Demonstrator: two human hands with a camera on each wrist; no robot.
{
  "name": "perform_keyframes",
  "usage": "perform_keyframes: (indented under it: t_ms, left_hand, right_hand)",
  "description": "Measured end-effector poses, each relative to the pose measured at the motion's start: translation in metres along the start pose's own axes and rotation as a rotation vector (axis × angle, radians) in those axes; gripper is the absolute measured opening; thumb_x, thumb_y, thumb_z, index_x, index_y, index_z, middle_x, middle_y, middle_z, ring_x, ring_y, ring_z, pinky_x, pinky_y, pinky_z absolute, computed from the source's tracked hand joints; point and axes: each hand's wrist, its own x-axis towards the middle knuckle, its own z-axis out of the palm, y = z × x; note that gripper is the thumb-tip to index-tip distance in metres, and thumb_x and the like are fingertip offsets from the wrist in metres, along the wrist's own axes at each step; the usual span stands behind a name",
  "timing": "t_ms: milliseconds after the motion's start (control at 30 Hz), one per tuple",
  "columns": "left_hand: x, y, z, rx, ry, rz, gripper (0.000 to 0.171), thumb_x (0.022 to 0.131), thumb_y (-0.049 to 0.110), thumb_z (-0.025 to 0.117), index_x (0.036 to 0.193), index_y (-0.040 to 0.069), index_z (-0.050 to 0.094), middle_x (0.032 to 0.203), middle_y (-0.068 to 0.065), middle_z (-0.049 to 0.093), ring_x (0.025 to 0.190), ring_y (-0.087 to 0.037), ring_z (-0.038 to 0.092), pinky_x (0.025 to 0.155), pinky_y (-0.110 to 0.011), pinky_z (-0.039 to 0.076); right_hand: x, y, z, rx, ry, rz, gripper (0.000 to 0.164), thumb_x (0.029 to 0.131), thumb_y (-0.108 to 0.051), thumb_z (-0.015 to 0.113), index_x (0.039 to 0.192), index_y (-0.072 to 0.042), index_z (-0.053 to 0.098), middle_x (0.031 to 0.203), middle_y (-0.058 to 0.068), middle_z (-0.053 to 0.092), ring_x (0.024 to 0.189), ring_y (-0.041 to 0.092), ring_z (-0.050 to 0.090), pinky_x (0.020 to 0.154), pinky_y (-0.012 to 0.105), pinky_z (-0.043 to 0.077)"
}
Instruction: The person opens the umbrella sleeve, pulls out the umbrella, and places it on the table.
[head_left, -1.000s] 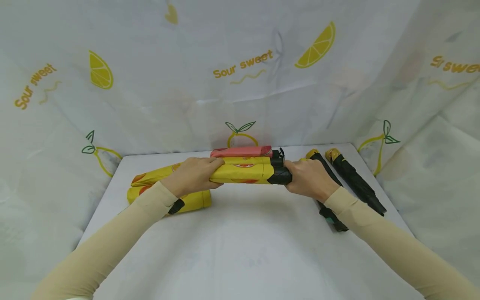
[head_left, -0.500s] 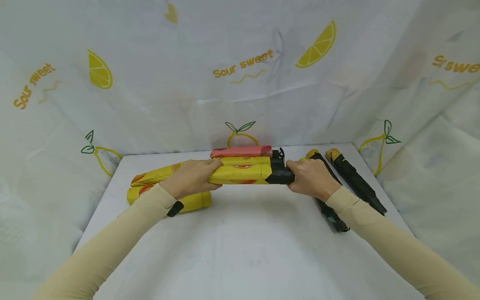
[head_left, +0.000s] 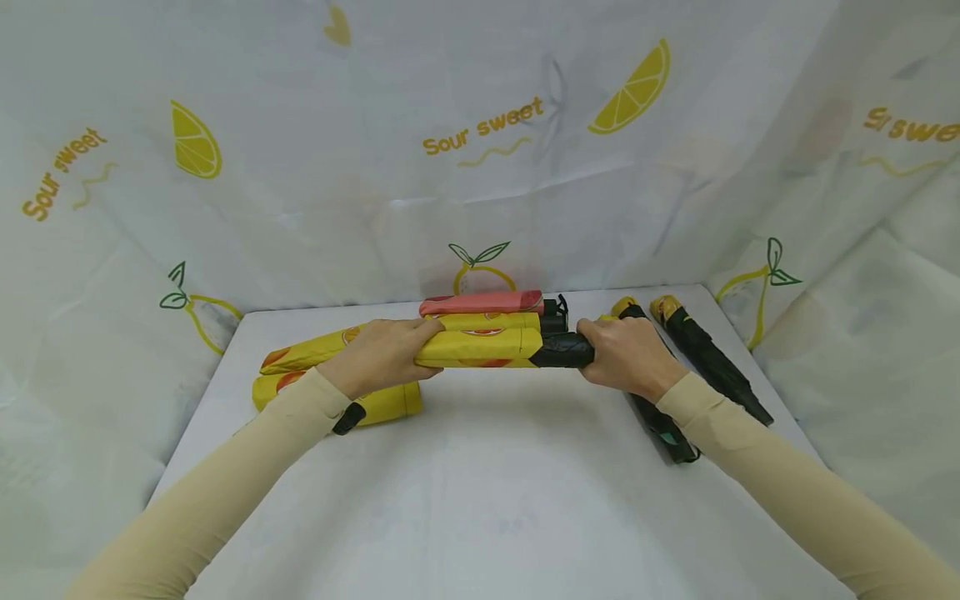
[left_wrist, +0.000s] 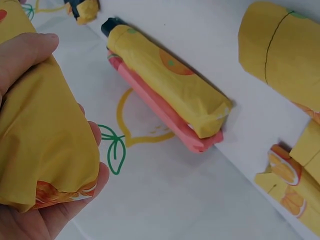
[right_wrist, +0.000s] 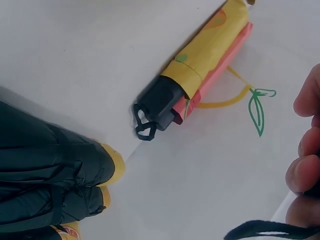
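A folded black umbrella (head_left: 564,350) sticks out of a yellow fabric sleeve (head_left: 480,348) held level above the table's middle. My left hand (head_left: 381,357) grips the sleeve's left part; in the left wrist view its thumb and fingers wrap the yellow cloth, which has an orange print at the end. My right hand (head_left: 628,354) grips the umbrella's right end, hiding the handle. In the right wrist view its curled fingers (right_wrist: 306,172) show at the edge, a black strap loop (right_wrist: 270,229) hanging beside them.
At the back lie a yellow-sleeved umbrella (right_wrist: 205,50) with a black handle and a pink one (head_left: 480,303). Bare black umbrellas with yellow ends (head_left: 708,358) rest at the right. More yellow printed sleeves (head_left: 390,402) lie at the left, partly under my forearm.
My right hand has moved slightly right, and more black of the umbrella shows outside the yellow sleeve. My left hand and the sleeve have shifted slightly left.
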Motion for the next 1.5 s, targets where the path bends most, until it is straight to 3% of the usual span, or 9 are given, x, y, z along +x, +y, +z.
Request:
perform_keyframes:
  t_ms: [167, 567, 1233, 1500]
  left_hand:
    - [-0.001, -0.001, 0.0, 0.0, 0.018, 0.006, 0.037, 0.088, 0.037, 0.077, 0.108, 0.017, 0.052, 0.083, 0.005, 0.059, 0.066, -0.01, 0.052, 0.059, -0.027, 0.045]
    - [-0.005, -0.001, -0.001, -0.014, 0.027, 0.004, 0.039, 0.088, 0.035, 0.078, 0.111, 0.016, 0.053, 0.085, 0.004, 0.061, 0.065, -0.011, 0.052, 0.059, -0.029, 0.047]
    - [-0.012, -0.005, -0.004, 0.004, 0.012, -0.018, 0.039, 0.089, 0.035, 0.077, 0.113, 0.016, 0.054, 0.091, 0.005, 0.065, 0.072, -0.011, 0.055, 0.062, -0.029, 0.05]
    - [-0.013, -0.005, -0.005, 0.001, 0.018, -0.013, 0.041, 0.088, 0.036, 0.078, 0.114, 0.016, 0.054, 0.091, 0.004, 0.065, 0.072, -0.011, 0.055, 0.062, -0.029, 0.05]
  right_hand:
    - [-0.002, 0.002, 0.0, -0.012, 0.032, -0.025, 0.025, 0.07, -0.014, 0.08, 0.075, -0.01, 0.055, 0.055, -0.003, 0.052, 0.045, 0.011, 0.039, 0.043, 0.031, 0.039]
    - [-0.003, 0.006, -0.003, -0.021, 0.016, -0.029, 0.024, 0.07, -0.014, 0.08, 0.081, -0.008, 0.059, 0.063, 0.002, 0.063, 0.047, 0.013, 0.047, 0.048, 0.035, 0.051]
    - [-0.012, 0.015, -0.003, -0.023, 0.019, -0.009, 0.027, 0.072, -0.016, 0.082, 0.076, -0.012, 0.055, 0.06, -0.004, 0.053, 0.046, 0.01, 0.039, 0.045, 0.031, 0.04]
    - [-0.014, 0.018, -0.004, -0.025, 0.034, -0.016, 0.026, 0.071, -0.014, 0.081, 0.076, -0.012, 0.055, 0.06, -0.003, 0.055, 0.047, 0.011, 0.039, 0.044, 0.033, 0.042]
